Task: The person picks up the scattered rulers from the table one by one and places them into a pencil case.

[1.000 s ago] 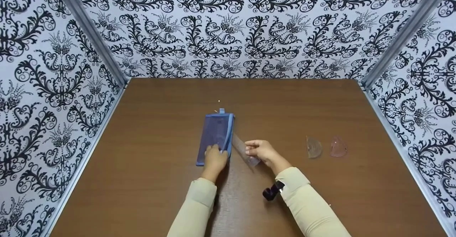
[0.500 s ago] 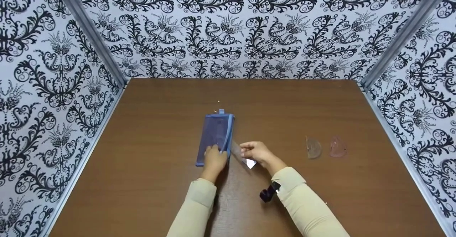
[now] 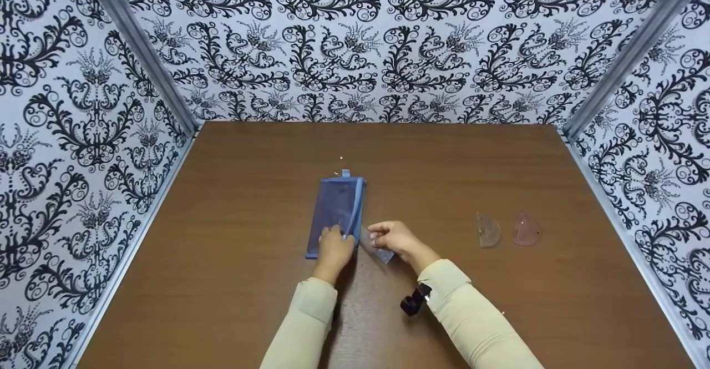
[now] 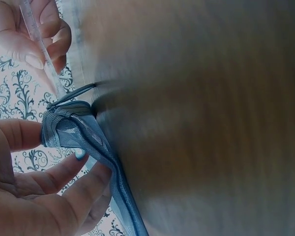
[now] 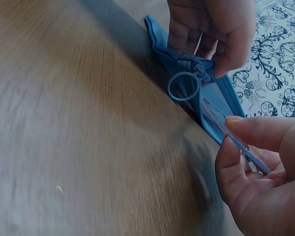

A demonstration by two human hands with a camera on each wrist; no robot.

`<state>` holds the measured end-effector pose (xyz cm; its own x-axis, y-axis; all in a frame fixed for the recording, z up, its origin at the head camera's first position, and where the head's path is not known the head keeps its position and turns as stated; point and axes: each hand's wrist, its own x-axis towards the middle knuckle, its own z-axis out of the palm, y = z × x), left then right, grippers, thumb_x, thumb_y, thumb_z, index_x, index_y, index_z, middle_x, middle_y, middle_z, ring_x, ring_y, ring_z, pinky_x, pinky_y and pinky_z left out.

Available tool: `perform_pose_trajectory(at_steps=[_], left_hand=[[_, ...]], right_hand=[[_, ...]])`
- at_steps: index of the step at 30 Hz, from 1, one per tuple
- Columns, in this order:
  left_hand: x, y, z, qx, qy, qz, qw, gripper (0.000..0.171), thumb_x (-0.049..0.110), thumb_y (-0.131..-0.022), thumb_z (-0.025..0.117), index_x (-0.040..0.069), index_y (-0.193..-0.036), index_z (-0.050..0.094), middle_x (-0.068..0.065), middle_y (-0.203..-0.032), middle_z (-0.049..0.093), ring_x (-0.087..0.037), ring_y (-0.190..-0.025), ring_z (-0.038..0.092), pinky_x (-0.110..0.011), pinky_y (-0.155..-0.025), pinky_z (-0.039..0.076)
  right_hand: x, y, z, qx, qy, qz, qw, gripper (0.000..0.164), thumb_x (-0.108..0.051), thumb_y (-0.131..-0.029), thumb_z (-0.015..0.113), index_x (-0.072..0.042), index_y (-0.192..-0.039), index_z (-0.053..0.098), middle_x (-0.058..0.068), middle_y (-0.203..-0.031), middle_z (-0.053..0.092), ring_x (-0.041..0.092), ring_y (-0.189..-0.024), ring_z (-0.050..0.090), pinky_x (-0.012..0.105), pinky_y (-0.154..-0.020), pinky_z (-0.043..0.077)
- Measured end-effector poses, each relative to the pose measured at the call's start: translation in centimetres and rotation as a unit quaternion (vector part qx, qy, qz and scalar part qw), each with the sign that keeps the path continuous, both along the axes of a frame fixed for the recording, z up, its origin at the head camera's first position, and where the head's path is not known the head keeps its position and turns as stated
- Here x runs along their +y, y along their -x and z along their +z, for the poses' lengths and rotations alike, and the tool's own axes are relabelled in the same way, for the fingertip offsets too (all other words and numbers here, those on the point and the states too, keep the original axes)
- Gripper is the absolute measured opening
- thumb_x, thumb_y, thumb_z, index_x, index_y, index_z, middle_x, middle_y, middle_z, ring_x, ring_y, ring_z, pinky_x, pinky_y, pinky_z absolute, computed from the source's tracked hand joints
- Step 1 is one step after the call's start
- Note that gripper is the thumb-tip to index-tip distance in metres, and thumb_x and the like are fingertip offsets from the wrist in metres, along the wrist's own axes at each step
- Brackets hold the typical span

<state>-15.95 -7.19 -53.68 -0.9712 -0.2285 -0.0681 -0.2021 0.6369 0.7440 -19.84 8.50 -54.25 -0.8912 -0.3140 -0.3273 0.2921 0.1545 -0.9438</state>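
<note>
A blue mesh zip pouch (image 3: 335, 208) lies on the table, its zipped edge on the right. My left hand (image 3: 334, 249) grips its near end between thumb and fingers, as the left wrist view shows. Between thumb and fingers of my right hand (image 3: 399, 238) is a clear plastic ruler (image 3: 383, 254), slanting toward the pouch. Scale marks show along the ruler (image 4: 42, 46) in the left wrist view. In the right wrist view its far end sits within the gaping zip mouth, beside the zip's ring pull (image 5: 170, 88). Part of the ruler is hidden by the pouch.
Two half-round protractors lie on the table to the right: a clear one (image 3: 488, 231) and a pink one (image 3: 527, 230). A black camera mount (image 3: 413, 301) hangs off the right wrist. Patterned walls (image 3: 355, 41) enclose the brown table (image 3: 249, 302).
The right hand has moved left toward the pouch with the ruler, and less of the ruler shows outside it. The left hand and the pouch have stayed put.
</note>
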Motion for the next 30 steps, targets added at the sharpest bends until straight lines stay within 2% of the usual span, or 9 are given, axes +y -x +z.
perform_pose_trajectory(at_steps=[12, 18, 25, 30], left_hand=[[-0.1, 0.0, 0.0, -0.002, 0.002, -0.004, 1.0000, 0.039, 0.015, -0.085, 0.060, -0.010, -0.114, 0.060, -0.027, -0.110, 0.055, -0.044, -0.105, 0.053, -0.051, -0.093, 0.042], [-0.1, -0.1, 0.1, 0.011, -0.001, -0.005, 0.9999, 0.039, 0.014, -0.083, 0.061, -0.011, -0.112, 0.061, -0.028, -0.109, 0.055, -0.046, -0.105, 0.052, -0.053, -0.092, 0.042], [-0.1, 0.0, 0.1, 0.010, -0.006, -0.002, 0.9999, 0.041, 0.014, -0.084, 0.062, -0.012, -0.116, 0.060, -0.029, -0.112, 0.055, -0.046, -0.106, 0.052, -0.052, -0.094, 0.042], [0.0, 0.1, 0.0, 0.004, -0.008, 0.001, 1.0000, 0.042, 0.013, -0.084, 0.062, -0.012, -0.118, 0.059, -0.029, -0.114, 0.055, -0.046, -0.107, 0.052, -0.052, -0.095, 0.042]], right_hand=[[-1.0, 0.2, 0.0, 0.002, -0.012, -0.012, 1.000, 0.047, 0.019, -0.076, 0.059, 0.014, -0.123, 0.056, 0.009, -0.089, 0.065, 0.010, -0.072, 0.062, 0.021, -0.066, 0.053], [-1.5, 0.3, -0.1, 0.006, -0.006, -0.022, 1.000, 0.046, 0.018, -0.076, 0.058, 0.016, -0.122, 0.056, 0.008, -0.087, 0.064, 0.009, -0.071, 0.059, 0.020, -0.065, 0.052], [-2.2, 0.4, -0.2, 0.007, -0.015, -0.044, 0.999, 0.042, 0.017, -0.078, 0.060, 0.015, -0.120, 0.058, 0.012, -0.091, 0.067, 0.013, -0.075, 0.062, 0.022, -0.069, 0.053], [-2.7, 0.7, -0.4, 0.004, -0.016, -0.051, 0.999, 0.040, 0.016, -0.080, 0.061, 0.014, -0.120, 0.059, 0.014, -0.092, 0.067, 0.013, -0.073, 0.061, 0.022, -0.062, 0.052]])
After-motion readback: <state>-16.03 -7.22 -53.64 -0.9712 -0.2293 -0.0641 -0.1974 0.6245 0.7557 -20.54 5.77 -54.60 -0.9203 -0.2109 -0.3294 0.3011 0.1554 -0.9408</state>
